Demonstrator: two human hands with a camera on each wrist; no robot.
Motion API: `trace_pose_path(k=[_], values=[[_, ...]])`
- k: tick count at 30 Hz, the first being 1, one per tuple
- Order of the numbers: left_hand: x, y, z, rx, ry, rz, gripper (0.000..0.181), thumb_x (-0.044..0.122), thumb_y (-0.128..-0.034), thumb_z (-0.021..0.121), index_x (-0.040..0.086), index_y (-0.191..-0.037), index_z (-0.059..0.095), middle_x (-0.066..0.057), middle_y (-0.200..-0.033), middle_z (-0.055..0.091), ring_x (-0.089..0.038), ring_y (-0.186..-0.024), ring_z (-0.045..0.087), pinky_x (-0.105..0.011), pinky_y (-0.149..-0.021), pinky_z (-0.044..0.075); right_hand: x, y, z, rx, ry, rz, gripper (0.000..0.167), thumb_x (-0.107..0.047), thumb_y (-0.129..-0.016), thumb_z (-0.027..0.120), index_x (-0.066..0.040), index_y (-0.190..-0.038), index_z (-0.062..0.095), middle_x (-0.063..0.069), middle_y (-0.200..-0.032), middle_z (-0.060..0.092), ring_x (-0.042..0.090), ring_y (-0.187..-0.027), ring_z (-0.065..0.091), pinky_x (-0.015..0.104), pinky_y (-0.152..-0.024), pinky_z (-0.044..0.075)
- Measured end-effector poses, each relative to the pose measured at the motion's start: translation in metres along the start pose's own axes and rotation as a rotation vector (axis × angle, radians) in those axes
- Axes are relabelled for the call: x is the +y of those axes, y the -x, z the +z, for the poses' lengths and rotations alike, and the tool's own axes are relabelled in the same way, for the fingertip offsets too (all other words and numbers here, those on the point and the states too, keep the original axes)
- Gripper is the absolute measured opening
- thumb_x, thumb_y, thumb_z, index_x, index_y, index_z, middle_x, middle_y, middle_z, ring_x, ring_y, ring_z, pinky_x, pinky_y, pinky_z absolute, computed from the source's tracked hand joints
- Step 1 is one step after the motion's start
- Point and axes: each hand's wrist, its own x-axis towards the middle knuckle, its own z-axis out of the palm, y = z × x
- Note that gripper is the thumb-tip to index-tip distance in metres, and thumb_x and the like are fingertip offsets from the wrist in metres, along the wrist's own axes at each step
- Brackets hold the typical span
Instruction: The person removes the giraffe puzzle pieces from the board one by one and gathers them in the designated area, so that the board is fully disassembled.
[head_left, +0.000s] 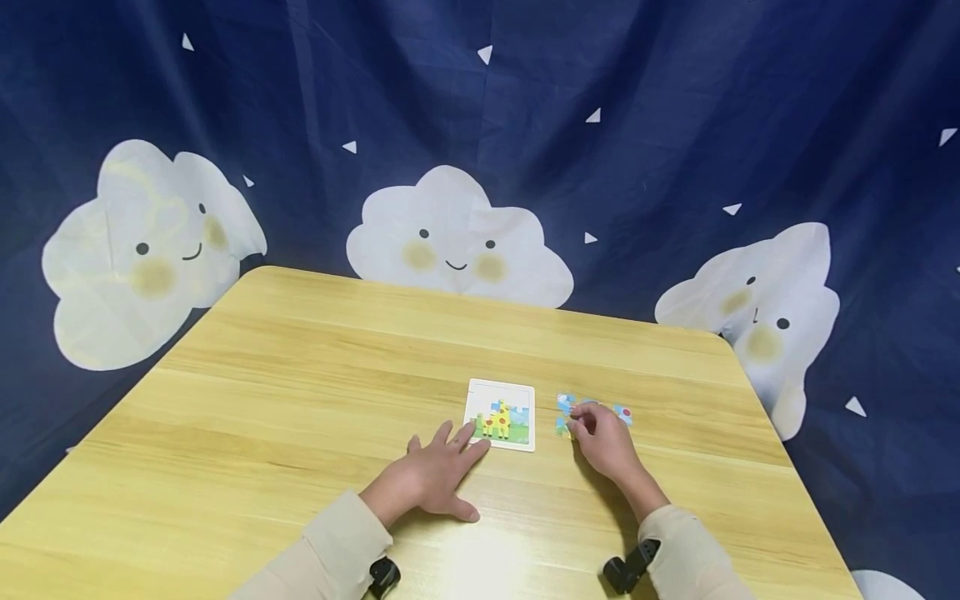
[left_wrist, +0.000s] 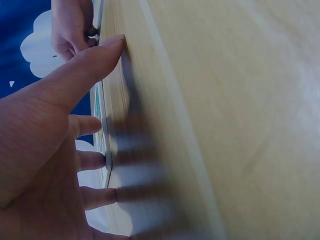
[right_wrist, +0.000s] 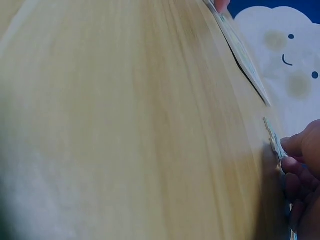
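Navy cloth (head_left: pixel 480 125) hangs behind everything on my feed. Near me the worktop's (head_left: pixel 300 375) edge is cut off; its far edge lies well beyond the work. I see the left hand (head_left: pixel 431 477) with fingers spread, the right hand (head_left: pixel 609 440) with thumb and forefinger curled close; whether they pinch anything, I can't tell. Left fingertips cover the puzzle board's (head_left: pixel 483 398) lower-left corner. Across a narrow gap, loose pieces (head_left: pixel 565 402) sit partly hidden by the right hand.
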Motion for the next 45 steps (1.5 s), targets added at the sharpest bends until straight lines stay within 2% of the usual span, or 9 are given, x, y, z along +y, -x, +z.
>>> trace_pose_path(k=[8, 14, 20, 25, 31, 38, 45], values=[[0.001, 0.0, -0.001, -0.005, -0.006, -0.002, 0.094, 0.059, -0.0723, 0.071, 0.023, -0.148, 0.03, -0.008, -0.157, 0.02, -0.039, -0.141, 0.02, -0.072, -0.096, 0.027, -0.01, -0.001, -0.002, 0.016, -0.037, 0.01, 0.016, -0.011, -0.089, 0.062, -0.002, -0.102, 0.064, 0.005, -0.085, 0.06, 0.015, -0.074, 0.053, 0.026, -0.065, 0.045], [0.001, -0.001, -0.002, -0.005, -0.006, -0.007, 0.094, 0.059, -0.0724, 0.071, 0.023, -0.148, 0.03, -0.009, -0.157, 0.02, -0.04, -0.141, 0.021, -0.071, -0.096, 0.027, -0.025, -0.007, 0.001, 0.015, -0.058, -0.002, 0.02, -0.014, -0.089, 0.062, -0.002, -0.105, 0.065, 0.007, -0.091, 0.063, 0.017, -0.079, 0.059, 0.031, -0.071, 0.048], [0.001, -0.002, -0.002, -0.007, -0.008, -0.01, 0.094, 0.059, -0.0718, 0.071, 0.023, -0.148, 0.03, -0.009, -0.157, 0.02, -0.04, -0.141, 0.021, -0.071, -0.096, 0.027, -0.041, -0.011, 0.01, 0.013, -0.063, -0.054, 0.02, -0.011, -0.086, 0.065, 0.0, -0.103, 0.066, 0.007, -0.087, 0.063, 0.017, -0.078, 0.058, 0.032, -0.073, 0.048], [0.001, -0.003, 0.0, -0.008, -0.008, -0.014, 0.094, 0.06, -0.0714, 0.071, 0.023, -0.148, 0.03, -0.008, -0.157, 0.02, -0.04, -0.141, 0.02, -0.071, -0.096, 0.027, -0.051, -0.016, 0.02, -0.013, -0.056, -0.069, 0.019, -0.011, -0.086, 0.066, -0.002, -0.103, 0.067, 0.005, -0.087, 0.062, 0.015, -0.078, 0.055, 0.031, -0.072, 0.046], [0.0, -0.003, 0.0, -0.009, -0.016, -0.014, 0.094, 0.061, -0.0715, 0.07, 0.024, -0.148, 0.03, -0.008, -0.157, 0.02, -0.04, -0.141, 0.021, -0.071, -0.096, 0.028, -0.06, -0.021, 0.03, -0.081, -0.043, -0.089, 0.02, -0.013, -0.087, 0.066, -0.003, -0.104, 0.067, 0.003, -0.085, 0.058, 0.014, -0.076, 0.051, 0.03, -0.07, 0.043], [0.001, -0.003, 0.001, -0.005, -0.027, -0.006, 0.095, 0.062, -0.0715, 0.069, 0.023, -0.148, 0.03, -0.008, -0.157, 0.021, -0.04, -0.14, 0.022, -0.071, -0.095, 0.029, -0.066, -0.023, 0.039, -0.16, -0.023, -0.097, 0.023, -0.015, -0.088, 0.065, -0.004, -0.108, 0.066, 0.004, -0.092, 0.058, 0.015, -0.08, 0.052, 0.032, -0.073, 0.045], [0.001, -0.003, 0.001, -0.001, -0.032, -0.004, 0.095, 0.062, -0.0713, 0.069, 0.023, -0.148, 0.03, -0.009, -0.156, 0.021, -0.041, -0.14, 0.023, -0.071, -0.094, 0.03, -0.07, -0.024, 0.045, -0.157, -0.011, -0.131, 0.027, -0.014, -0.084, 0.069, -0.003, -0.109, 0.067, 0.009, -0.097, 0.06, 0.018, -0.084, 0.056, 0.038, -0.078, 0.048]])
